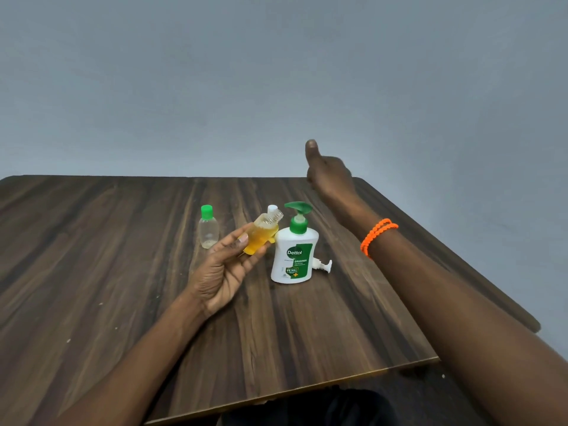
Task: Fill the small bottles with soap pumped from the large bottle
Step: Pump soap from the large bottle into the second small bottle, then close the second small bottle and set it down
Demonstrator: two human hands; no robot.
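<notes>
One small bottle (259,238) looks mostly full of yellow soap, uncapped, tilted, pinched in left hand (226,265) | second small bottle (208,229) capped, near empty, on table (92,256) | right hand (327,172) raised beyond pump bottle (293,250), grip unclear | roughly half done

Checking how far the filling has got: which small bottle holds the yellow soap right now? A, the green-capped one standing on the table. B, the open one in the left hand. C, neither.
B: the open bottle gripped in the left hand is mostly yellow, while the green-capped bottle looks nearly empty.
</notes>
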